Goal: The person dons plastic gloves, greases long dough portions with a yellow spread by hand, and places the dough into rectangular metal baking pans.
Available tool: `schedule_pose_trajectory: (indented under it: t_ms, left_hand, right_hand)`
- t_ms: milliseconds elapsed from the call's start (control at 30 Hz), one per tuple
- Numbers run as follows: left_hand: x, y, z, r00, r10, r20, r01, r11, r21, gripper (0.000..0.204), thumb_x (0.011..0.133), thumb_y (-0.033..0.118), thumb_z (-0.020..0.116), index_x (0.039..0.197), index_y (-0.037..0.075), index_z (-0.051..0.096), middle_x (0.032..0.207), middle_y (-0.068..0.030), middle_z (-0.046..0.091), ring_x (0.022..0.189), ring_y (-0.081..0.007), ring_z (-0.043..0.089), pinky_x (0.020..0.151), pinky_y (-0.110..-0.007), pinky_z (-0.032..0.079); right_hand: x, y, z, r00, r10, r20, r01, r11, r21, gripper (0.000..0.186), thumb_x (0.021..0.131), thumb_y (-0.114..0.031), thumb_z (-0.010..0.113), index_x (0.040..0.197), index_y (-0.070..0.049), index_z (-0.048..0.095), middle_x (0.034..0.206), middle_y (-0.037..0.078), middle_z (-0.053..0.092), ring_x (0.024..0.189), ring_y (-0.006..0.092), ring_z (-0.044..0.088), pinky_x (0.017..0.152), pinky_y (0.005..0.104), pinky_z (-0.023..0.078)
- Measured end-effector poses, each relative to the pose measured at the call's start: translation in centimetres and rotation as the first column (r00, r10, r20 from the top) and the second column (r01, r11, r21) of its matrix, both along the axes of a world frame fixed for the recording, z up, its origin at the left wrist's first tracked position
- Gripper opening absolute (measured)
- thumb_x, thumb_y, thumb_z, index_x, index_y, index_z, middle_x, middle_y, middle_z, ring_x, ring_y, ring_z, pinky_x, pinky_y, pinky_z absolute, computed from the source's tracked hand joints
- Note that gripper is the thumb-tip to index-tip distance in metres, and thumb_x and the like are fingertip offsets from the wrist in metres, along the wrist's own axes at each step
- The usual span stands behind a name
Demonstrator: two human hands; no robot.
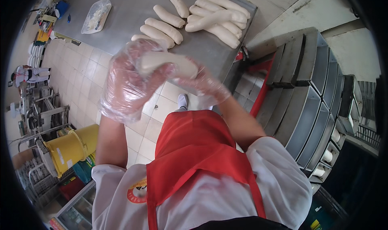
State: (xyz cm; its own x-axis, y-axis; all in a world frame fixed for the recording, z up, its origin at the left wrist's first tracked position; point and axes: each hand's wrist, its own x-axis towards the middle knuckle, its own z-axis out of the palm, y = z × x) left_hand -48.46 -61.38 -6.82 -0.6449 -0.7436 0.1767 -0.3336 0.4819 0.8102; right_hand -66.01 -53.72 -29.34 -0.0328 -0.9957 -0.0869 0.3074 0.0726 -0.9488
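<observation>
A pale dough log (161,65) is held up between my two hands, in front of the steel table's near edge. My left hand (129,78), in a loose clear plastic glove, grips its left part. My right hand (202,86), also in clear plastic, holds the right end with its fingers partly behind the dough. On the steel table (113,32) beyond lie several more dough logs (214,22), some stacked crosswise at the right. A translucent tray (96,16) with pale bits inside sits at the table's left.
Stacked metal pans (307,109) on a red rack (262,92) stand close on my right. At lower left are a yellow bin (70,149), a wire trolley and other containers. A person in white (30,74) stands far left. Tiled floor (145,133) lies below.
</observation>
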Motion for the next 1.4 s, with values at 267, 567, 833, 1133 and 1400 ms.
schedule_pose_trajectory:
  t_ms: [267, 567, 833, 1133, 1400]
  left_hand:
    - [1.1, 2.4, -29.6, 0.707, 0.123, 0.696, 0.278, 0.857, -0.434, 0.061, 0.099, 0.02, 0.051, 0.16, 0.017, 0.042, 0.162, -0.0123, 0.043, 0.14, -0.0421, 0.048, 0.111, -0.063, 0.041]
    - [-5.2, -5.6, -29.9, 0.846, 0.3, 0.441, -0.068, 0.88, -0.47, 0.061, 0.101, 0.038, 0.057, 0.153, 0.007, 0.048, 0.159, -0.0161, 0.045, 0.145, -0.0384, 0.042, 0.119, -0.055, 0.033]
    - [6.6, 1.5, -31.4, 0.909, 0.323, 0.264, -0.252, 0.93, -0.268, 0.064, 0.108, 0.037, 0.053, 0.16, 0.002, 0.04, 0.15, -0.014, 0.054, 0.125, -0.0238, 0.056, 0.109, -0.043, 0.043]
    - [7.3, 1.5, -34.8, 0.883, 0.367, -0.293, -0.23, 0.881, 0.413, 0.065, 0.101, 0.03, 0.069, 0.15, -0.005, 0.046, 0.125, -0.0162, 0.062, 0.114, -0.0253, 0.058, 0.095, -0.038, 0.049]
    - [1.4, -6.6, -33.4, 0.949, -0.3, 0.1, 0.31, 0.945, -0.106, 0.077, 0.085, 0.02, 0.084, 0.152, 0.007, 0.048, 0.139, -0.0259, 0.059, 0.122, -0.0438, 0.062, 0.102, -0.048, 0.053]
  right_hand:
    - [-6.0, -1.5, 0.6, -0.097, -0.056, -0.994, -0.228, 0.973, -0.032, 0.067, 0.074, -0.028, 0.081, 0.137, -0.015, 0.06, 0.129, 0.009, 0.063, 0.127, 0.0292, 0.054, 0.101, 0.0512, 0.043]
    - [-7.5, -12.0, -7.2, -0.184, -0.214, -0.959, 0.028, 0.974, -0.223, 0.047, 0.1, -0.044, 0.061, 0.135, -0.014, 0.067, 0.139, 0.015, 0.062, 0.127, 0.036, 0.056, 0.105, 0.0522, 0.044]
    - [-9.9, -3.1, -7.3, -0.36, -0.248, -0.899, -0.018, 0.966, -0.259, 0.042, 0.102, -0.041, 0.055, 0.133, -0.015, 0.065, 0.125, 0.005, 0.068, 0.112, 0.0283, 0.06, 0.091, 0.0515, 0.047]
    - [-0.5, -5.8, -4.3, 0.12, -0.022, -0.993, -0.325, 0.944, -0.06, 0.068, 0.078, -0.043, 0.082, 0.139, -0.02, 0.062, 0.127, 0.006, 0.067, 0.119, 0.0303, 0.063, 0.104, 0.0457, 0.047]
    - [-7.9, -5.0, -6.7, 0.015, 0.061, -0.998, -0.271, 0.961, 0.054, 0.066, 0.076, -0.048, 0.085, 0.133, -0.022, 0.067, 0.118, 0.01, 0.071, 0.106, 0.0323, 0.068, 0.093, 0.0454, 0.054]
